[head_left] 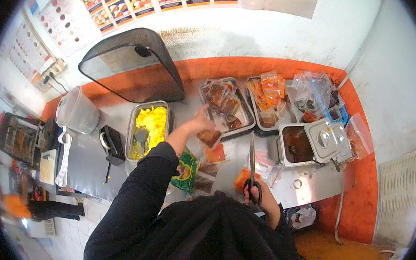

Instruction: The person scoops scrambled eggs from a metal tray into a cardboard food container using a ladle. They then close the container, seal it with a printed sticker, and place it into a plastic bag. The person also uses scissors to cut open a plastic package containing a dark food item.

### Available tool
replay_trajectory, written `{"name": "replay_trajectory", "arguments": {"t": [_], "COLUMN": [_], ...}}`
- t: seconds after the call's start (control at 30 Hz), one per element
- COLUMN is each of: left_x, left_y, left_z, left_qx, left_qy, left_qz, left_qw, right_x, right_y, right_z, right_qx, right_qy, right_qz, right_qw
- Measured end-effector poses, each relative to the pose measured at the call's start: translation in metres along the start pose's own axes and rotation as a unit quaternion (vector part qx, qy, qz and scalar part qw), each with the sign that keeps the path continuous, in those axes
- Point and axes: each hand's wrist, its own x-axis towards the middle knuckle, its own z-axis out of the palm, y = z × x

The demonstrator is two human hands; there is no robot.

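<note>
My left hand [201,122] reaches over the near left corner of a metal tray [251,118] with brown sauce packets [218,92]. Its fingers look spread, slightly blurred. Just below them is another brown sauce packet [209,138]; whether they touch it is unclear. My right hand [257,196] grips black-handled scissors [252,155] by the loops, blades pointing away from me. Beside the scissors lies an orange packet [242,178]. Between my hands are another orange packet [215,153], dark packets [203,184] and a green and yellow bag [185,171].
A deep metal pan [170,119] of yellow food stands left. Right are a second tray [249,96] of orange packets, a sauce pan [297,142] and a lid [322,139]. A mesh cover [130,65] leans at the back. Another person [16,206] stands far left.
</note>
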Motion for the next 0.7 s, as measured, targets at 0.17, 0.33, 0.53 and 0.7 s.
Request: {"name": "replay_trajectory", "arguments": {"t": [0.17, 0.33, 0.53, 0.7], "left_x": [0.040, 0.020, -0.143, -0.236], "left_y": [0.026, 0.070, 0.037, -0.098], "left_z": [-0.016, -0.056, -0.091, -0.135], "left_qx": [-0.153, 0.051, 0.159, 0.235], "left_qy": [-0.003, 0.329, 0.290, 0.162], "left_qz": [0.060, 0.147, 0.153, -0.104], "left_qw": [0.986, 0.931, 0.931, 0.953], "right_x": [-0.005, 0.010, 0.019, 0.024], "right_y": [0.012, 0.005, -0.001, 0.016], "right_z": [-0.017, -0.013, 0.006, 0.010], "right_qx": [-0.002, -0.006, 0.097, -0.026], "right_qy": [0.060, 0.049, 0.085, 0.009], "right_qz": [0.011, 0.007, 0.095, 0.060], "right_qw": [0.998, 0.999, 0.987, 0.998]}}
